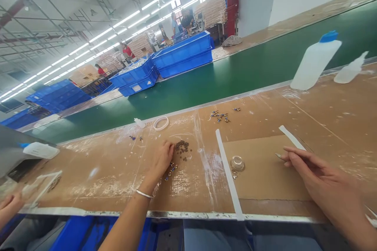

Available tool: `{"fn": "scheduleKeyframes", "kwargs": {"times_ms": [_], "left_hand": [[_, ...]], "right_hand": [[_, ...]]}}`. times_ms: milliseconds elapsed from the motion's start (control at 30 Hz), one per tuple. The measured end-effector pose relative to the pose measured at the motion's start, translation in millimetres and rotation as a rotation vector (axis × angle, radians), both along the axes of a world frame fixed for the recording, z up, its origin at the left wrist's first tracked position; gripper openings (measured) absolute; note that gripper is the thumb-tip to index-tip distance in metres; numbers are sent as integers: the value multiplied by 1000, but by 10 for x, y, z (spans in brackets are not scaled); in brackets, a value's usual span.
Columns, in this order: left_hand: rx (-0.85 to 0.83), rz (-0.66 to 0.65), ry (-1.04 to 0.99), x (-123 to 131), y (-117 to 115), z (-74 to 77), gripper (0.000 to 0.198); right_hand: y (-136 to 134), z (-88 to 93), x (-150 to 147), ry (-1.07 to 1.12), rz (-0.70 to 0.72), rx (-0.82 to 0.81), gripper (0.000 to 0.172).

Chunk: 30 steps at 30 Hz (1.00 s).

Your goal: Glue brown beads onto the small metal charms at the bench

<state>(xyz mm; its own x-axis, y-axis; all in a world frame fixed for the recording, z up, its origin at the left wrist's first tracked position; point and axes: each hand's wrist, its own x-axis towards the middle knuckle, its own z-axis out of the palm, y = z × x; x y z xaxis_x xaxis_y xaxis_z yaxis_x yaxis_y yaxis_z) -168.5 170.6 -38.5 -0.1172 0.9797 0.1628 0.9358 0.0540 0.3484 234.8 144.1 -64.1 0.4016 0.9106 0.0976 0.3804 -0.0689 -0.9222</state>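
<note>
My left hand (163,157), with a bangle at the wrist, reaches to the left edge of a pile of small dark brown round pieces (182,147). Its fingertips are pinched together, and whatever they hold is hidden. Just below it lie several small blue-and-gold pieces (171,171). My right hand (315,170) is closed around a thin pointed tool (278,156), mostly hidden by the fingers. The tip hovers over a cardboard sheet (265,188). On that sheet's left part sits a small round clear dish (237,163), with tiny shiny bits (235,175) beside it.
White tape strips (228,172) flank the cardboard. More blue-and-gold pieces (220,116), a tape roll (161,123) and white bottles (316,62) stand toward a green conveyor belt (182,88). Blue crates (182,55) are beyond. Another person's hand (10,206) shows at left.
</note>
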Motion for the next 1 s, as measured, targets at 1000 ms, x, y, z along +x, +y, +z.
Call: {"fn": "scheduleKeyframes", "kwargs": {"times_ms": [1000], "left_hand": [[138,-418,-101,792,-974,-60,19]], "right_hand": [[-50,-60,45,70,66,27,42]]}}
